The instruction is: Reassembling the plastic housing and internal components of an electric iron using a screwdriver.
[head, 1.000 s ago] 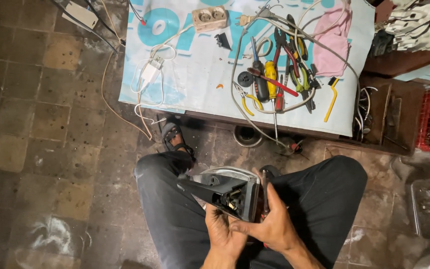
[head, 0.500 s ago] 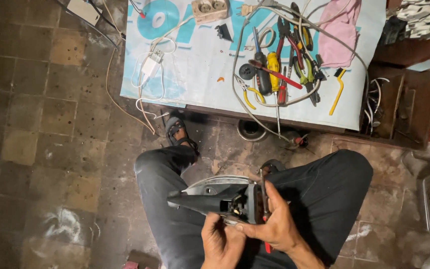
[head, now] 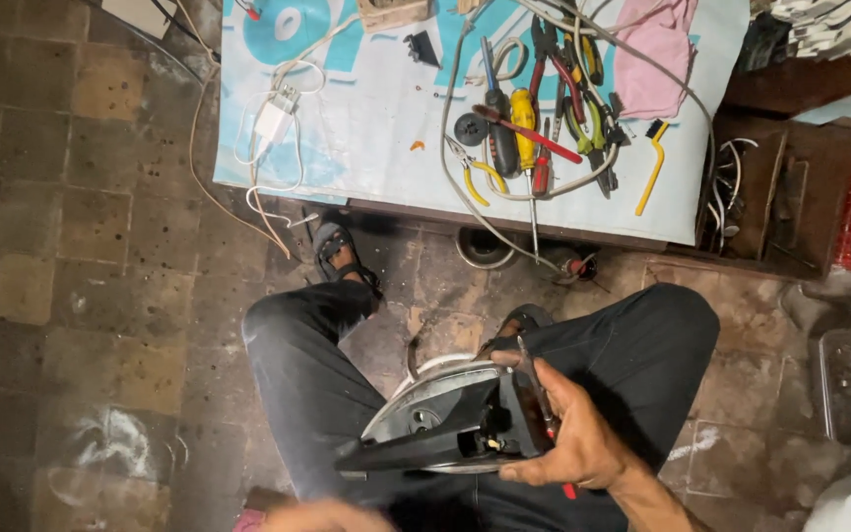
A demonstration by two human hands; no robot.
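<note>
One dismantled clothes iron (head: 445, 419), dark plastic body over a shiny curved metal soleplate, lies across the person's lap, and the right hand (head: 573, 443) curls half-closed around its rear end, also pinching a thin red-handled tool (head: 547, 419). The left hand (head: 327, 515), a blur at the frame's bottom edge just below the iron, touches nothing; its openness cannot be told. Beyond the iron, one low table (head: 366, 148) under a pale blue sheet carries a yellow-handled screwdriver (head: 524, 116), several pliers, a pink cloth (head: 654, 54), and a white charger (head: 274, 120).

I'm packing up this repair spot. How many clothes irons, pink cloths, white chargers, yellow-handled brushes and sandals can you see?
Clothes iron: 1
Pink cloth: 1
White charger: 1
Yellow-handled brush: 1
Sandals: 2
Total: 6
</note>
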